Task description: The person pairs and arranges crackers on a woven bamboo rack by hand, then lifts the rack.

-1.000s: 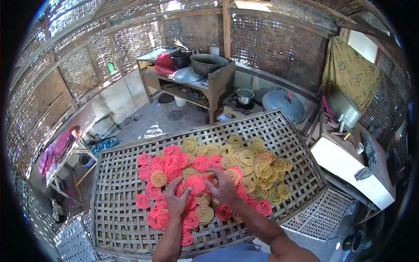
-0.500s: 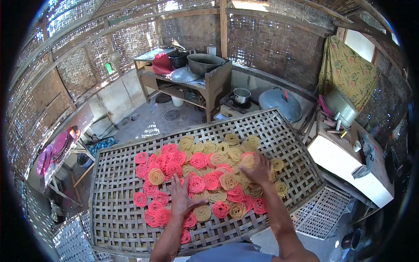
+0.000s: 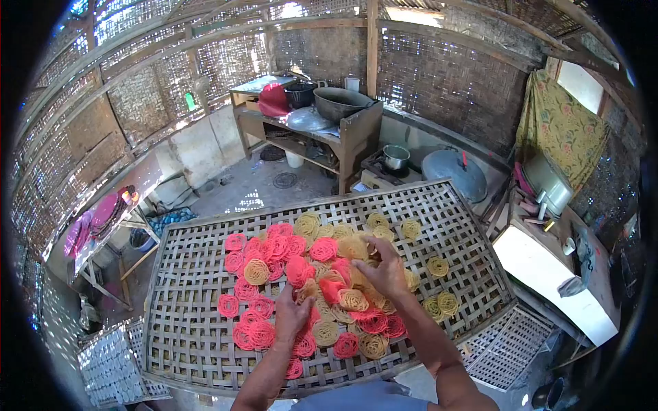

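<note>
Left hand (image 3: pixel 293 314): fingers and thumb closed on a tan coil (image 3: pixel 306 290), low over the near middle of the pile.
Right hand (image 3: pixel 385 272): thumb and fingers clamped on a pale yellow coil (image 3: pixel 352 247), farther from the body.
Rack edges: the woven rack (image 3: pixel 199 308) has a raised wooden frame; its far edge runs slantwise beyond both hands, its near edge close to the blue clothing (image 3: pixel 356 403).
Side room: wide strips of weave separate the pile from the left and right frame edges; the right strip carries a few scattered yellow coils (image 3: pixel 437 266).
Beyond far edge: a stove with a small pot (image 3: pixel 396 157), a large round lid (image 3: pixel 454 176), and a wooden shelf unit (image 3: pixel 360 140) bearing a wide pot (image 3: pixel 341 103).
Right of rack: a white cabinet (image 3: pixel 548 274), near its corner.
Pink coils: one pink coil (image 3: pixel 299 271) lies just past the left fingertips; another pink coil (image 3: pixel 323 249) is left of the right hand's coil.
Between hands: overlapping pink and tan coils, some tilted.
</note>
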Demonstrator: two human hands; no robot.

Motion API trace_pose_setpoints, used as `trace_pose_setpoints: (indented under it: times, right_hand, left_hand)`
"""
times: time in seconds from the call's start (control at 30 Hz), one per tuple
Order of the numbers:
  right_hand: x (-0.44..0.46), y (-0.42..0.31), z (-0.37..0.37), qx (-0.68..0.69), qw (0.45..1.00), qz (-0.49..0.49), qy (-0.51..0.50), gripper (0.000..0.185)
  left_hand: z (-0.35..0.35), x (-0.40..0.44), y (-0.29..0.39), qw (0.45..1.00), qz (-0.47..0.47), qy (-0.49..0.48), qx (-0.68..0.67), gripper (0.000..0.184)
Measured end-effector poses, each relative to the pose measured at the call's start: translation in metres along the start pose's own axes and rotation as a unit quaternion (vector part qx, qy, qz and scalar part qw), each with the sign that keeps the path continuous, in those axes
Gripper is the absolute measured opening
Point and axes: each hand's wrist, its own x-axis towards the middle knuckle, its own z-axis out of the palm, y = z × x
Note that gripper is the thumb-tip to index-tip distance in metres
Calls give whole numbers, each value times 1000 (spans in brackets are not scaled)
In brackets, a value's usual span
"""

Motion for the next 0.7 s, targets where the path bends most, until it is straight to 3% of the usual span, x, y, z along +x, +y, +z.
trace_pose_setpoints:
  times: [0.13,0.23,0.27,0.37,0.4,0.43,0.47,0.5,0.53,0.63,0.67,0.7]
  right_hand:
    - [15,-14,-17,54,997,-45,30,54]
    - [8,12,-25,-64,997,4,52,58]
    - [1,42,-22,-158,987,0,43,76]
    - [-22,85,-18,-194,949,131,-211,102]
    - [-46,105,2,-268,950,61,-146,121]
    - [-50,97,7,-285,944,69,-154,123]
    - [-57,87,16,-301,937,78,-162,124]
    - [-63,76,25,-316,929,89,-170,125]
    - [-67,73,39,-355,930,31,-88,118]
    - [-53,44,33,-205,954,60,-211,104]
    - [-61,59,53,-156,975,27,-156,91]
    - [-63,53,60,-159,975,39,-150,89]
  left_hand:
    - [-5,1,-3,994,-33,99,-33,48]
    - [-9,1,-6,983,-73,131,102,50]
    - [-8,1,-10,982,-41,133,124,54]
    - [-6,3,-19,975,39,112,190,67]
    - [-3,4,-17,972,54,85,211,73]
    - [0,4,-16,969,68,58,232,80]
    - [1,4,-12,972,17,-18,233,100]
    - [5,3,-14,962,25,-33,271,105]
    - [11,2,-17,949,35,-48,309,110]
    - [10,4,-16,947,64,-85,303,126]
    - [9,2,-12,952,82,-85,283,127]
    - [7,1,-9,956,100,-84,264,128]
